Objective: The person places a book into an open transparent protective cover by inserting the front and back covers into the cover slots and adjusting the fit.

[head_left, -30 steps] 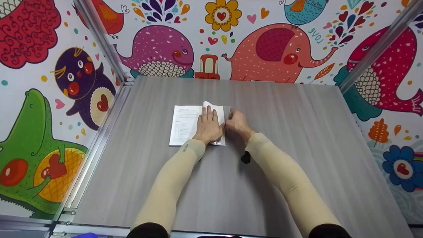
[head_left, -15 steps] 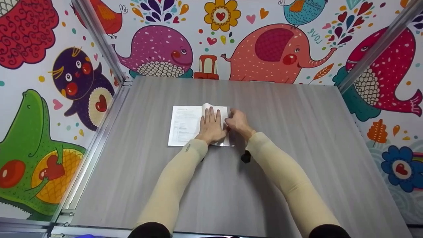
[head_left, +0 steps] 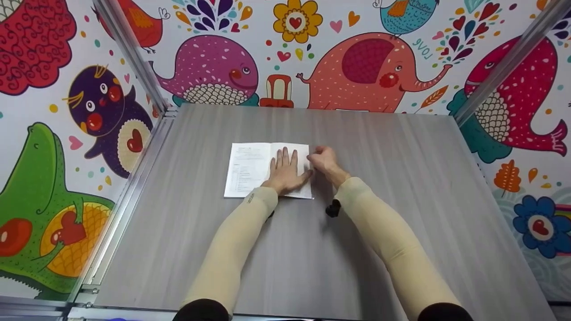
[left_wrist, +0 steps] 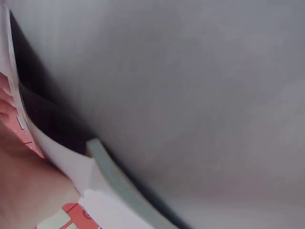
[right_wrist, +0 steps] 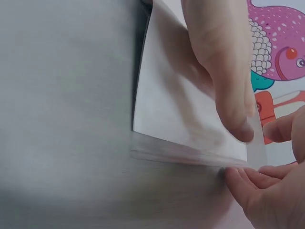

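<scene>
An open booklet (head_left: 248,167) with printed pages lies on the table. My left hand (head_left: 286,174) rests flat on its right page, fingers spread and thumb reaching toward the right edge. At that edge a strip of clear plastic cover (right_wrist: 167,153) sticks out past the white page (right_wrist: 162,95). My right hand (head_left: 324,159) is at the right edge with curled fingers, holding the clear plastic cover near its far corner. In the right wrist view, the left thumb presses the page close to the right fingertips. The left wrist view shows the booklet's lower edge (left_wrist: 119,179) raised slightly, a dark gap beneath.
The grey wood-grain table (head_left: 401,178) surrounds the booklet. A metal rail (head_left: 129,200) borders its left side. Walls printed with cartoon animals, among them an elephant (head_left: 357,80), stand behind and at both sides.
The right page, earlier curled up at its top, now lies flat and reaches farther right. The left hand has slid slightly right. The right hand has shifted slightly right along with the edge.
</scene>
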Available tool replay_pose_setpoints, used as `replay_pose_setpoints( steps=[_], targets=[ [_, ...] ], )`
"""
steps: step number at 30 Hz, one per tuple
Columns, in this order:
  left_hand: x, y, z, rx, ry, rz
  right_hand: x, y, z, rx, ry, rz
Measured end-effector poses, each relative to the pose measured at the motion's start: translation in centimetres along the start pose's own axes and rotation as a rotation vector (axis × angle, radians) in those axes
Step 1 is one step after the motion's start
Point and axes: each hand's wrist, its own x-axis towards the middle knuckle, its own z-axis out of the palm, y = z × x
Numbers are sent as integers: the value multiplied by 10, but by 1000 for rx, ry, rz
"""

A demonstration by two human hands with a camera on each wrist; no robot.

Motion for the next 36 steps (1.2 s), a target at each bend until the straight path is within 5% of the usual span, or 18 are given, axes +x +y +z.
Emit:
replay_pose_setpoints(
  steps=[6,10,18,23,26,32,36],
  targets=[
    [-19,7,-17,13,93,32,2,4,-5,130,-13,60],
    [-19,8,-24,-40,95,11,-1,3,-7,132,-25,58],
    [43,-21,-8,-69,22,-28,-9,-13,-11,134,10,-7],
    [55,-31,-8,-69,36,-42,-13,-24,-8,166,-24,-36],
    [41,-24,-20,-140,78,-50,-15,-30,-7,217,-56,-46],
    [-23,12,-67,-257,104,-34,-17,-37,-8,278,-117,-70],
    [-37,15,-79,-286,107,-21,-20,-37,-12,183,-118,-109]
  ],
)
